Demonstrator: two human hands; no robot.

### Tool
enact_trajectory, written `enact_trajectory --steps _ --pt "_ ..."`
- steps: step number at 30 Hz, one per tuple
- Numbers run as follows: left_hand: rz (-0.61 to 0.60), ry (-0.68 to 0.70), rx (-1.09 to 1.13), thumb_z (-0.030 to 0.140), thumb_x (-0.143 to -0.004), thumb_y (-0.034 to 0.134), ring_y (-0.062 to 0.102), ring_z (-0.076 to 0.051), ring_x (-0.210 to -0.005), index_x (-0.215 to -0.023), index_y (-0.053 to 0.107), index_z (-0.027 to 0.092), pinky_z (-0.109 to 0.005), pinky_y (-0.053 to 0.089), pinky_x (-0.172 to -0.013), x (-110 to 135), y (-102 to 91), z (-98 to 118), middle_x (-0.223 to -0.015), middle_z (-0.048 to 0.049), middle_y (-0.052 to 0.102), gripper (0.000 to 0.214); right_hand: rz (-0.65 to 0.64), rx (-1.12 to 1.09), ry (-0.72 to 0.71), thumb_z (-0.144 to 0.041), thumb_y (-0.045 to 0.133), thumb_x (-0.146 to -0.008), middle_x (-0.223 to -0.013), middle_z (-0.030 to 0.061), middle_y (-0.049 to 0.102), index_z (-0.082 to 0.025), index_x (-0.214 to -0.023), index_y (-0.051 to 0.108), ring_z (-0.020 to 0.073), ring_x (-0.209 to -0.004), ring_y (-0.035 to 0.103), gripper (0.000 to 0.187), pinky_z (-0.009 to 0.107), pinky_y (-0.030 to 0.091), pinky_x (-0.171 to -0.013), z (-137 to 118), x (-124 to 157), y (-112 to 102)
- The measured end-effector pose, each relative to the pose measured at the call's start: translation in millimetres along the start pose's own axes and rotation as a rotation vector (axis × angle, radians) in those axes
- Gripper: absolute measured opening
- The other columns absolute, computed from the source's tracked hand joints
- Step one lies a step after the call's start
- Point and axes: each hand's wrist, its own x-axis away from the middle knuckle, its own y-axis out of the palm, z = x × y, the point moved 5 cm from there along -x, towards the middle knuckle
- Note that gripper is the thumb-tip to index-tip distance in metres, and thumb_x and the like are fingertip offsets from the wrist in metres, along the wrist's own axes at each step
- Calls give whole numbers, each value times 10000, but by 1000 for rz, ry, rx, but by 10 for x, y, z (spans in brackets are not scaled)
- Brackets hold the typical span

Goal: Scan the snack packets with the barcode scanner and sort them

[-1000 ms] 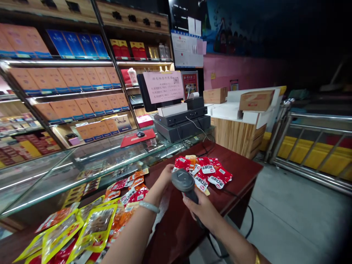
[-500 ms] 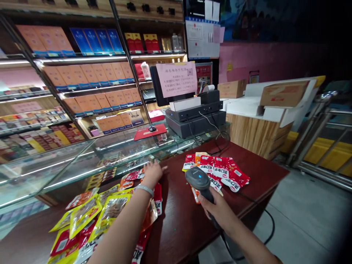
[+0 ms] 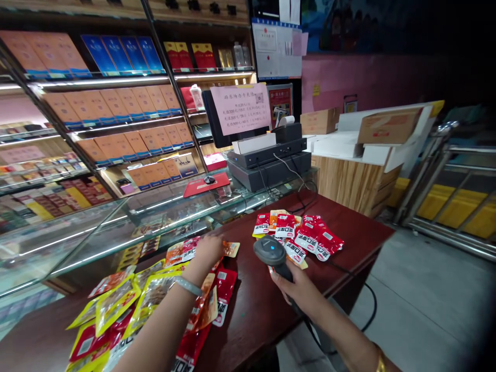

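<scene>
My right hand (image 3: 296, 289) is wrapped around the handle of a dark barcode scanner (image 3: 271, 253), its head above the lower left of a pile of red-and-white snack packets (image 3: 308, 235). My left hand (image 3: 209, 253), with a pale bangle at the wrist, is bent over the far end of another heap, its fingers closed on an orange snack packet (image 3: 231, 249) that juts out to the right. How the fingertips grip it is hidden. Yellow-edged clear packets (image 3: 118, 305) lie left of my left forearm. A red packet (image 3: 225, 292) lies right of my left wrist.
A glass display counter (image 3: 127, 222) borders the dark red table (image 3: 251, 315). On it stand a monitor with a pink notice (image 3: 242, 108), a black cash drawer (image 3: 267, 170) and a mouse (image 3: 209, 180). The scanner's cable (image 3: 374, 305) hangs off the table's right side.
My left hand has gone from spread fingers to bent ones, and an orange packet now shows beside it. Red packets near its wrist shifted right. The scanner stays over the right pile; the view shifted slightly.
</scene>
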Motion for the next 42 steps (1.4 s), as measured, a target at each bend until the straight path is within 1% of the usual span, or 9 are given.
enact_trajectory --steps 5,9,12,17,23,30,35,39,42 --pt "-74 -3 -3 322 -715 852 668 -378 -1259 -1221 736 181 -425 504 -1052 -87 4 -161 -1296 -204 738 538 -1 -1 3 -772 692 -824 -565 -128 429 -194 -1077 576 85 -408 380 642 217 311 -400 13 55 -19" --pt "-69 -8 4 336 -654 903 614 -381 -1341 -1413 611 141 -422 455 -1113 -117 55 -166 -1382 -250 680 836 -7 -21 4 -781 698 -808 -557 -129 429 -207 -1068 576 88 -405 378 642 219 308 -400 13 90 -4" --pt "-54 7 24 357 -623 922 542 -390 -1423 -1535 509 206 -447 421 -1150 -156 67 -127 -1487 -239 607 1012 -5 -19 10 -780 701 -805 -554 -129 433 -220 -1015 563 85 -407 374 614 216 313 -401 26 113 9" --pt "-29 17 83 466 -825 742 555 -377 -1401 -1345 686 302 -500 414 -1138 -248 65 -18 -1455 -169 644 548 -20 -6 17 -787 701 -802 -554 -131 426 -214 -1037 568 85 -409 377 634 218 312 -404 28 161 17" --pt "-2 8 119 430 -609 904 573 -410 -1354 -1224 688 217 -493 434 -1093 -330 92 135 -1401 -210 658 686 -4 -15 28 -781 707 -802 -538 -135 413 -200 -1047 571 84 -416 369 645 213 298 -401 31 214 -9" --pt "88 -2 264 412 -848 711 727 -258 -1075 -1181 624 255 -310 486 -871 -250 46 165 -1157 -70 774 377 38 -21 -5 -759 704 -822 -519 -135 422 -205 -1038 577 84 -410 364 608 215 305 -414 -48 251 -76" --pt "179 11 486 370 -788 751 725 -235 -994 -1092 642 245 -278 474 -823 -145 56 202 -1022 -23 773 346 50 -43 -5 -794 713 -777 -510 -134 424 -221 -992 571 85 -392 359 628 215 297 -404 -153 266 -68" --pt "186 10 548 334 -710 796 713 -261 -1020 -1101 658 218 -301 481 -851 -113 23 253 -1080 -62 771 430 76 -46 -6 -803 710 -773 -497 -133 432 -218 -995 580 87 -381 362 638 217 308 -397 -129 259 -71" --pt "185 5 666 363 -663 839 712 -251 -966 -1037 654 211 -299 494 -816 -98 10 286 -997 -45 769 444 79 -54 -17 -804 705 -780 -499 -131 440 -211 -1007 582 86 -385 368 646 216 314 -396 -103 252 -84"
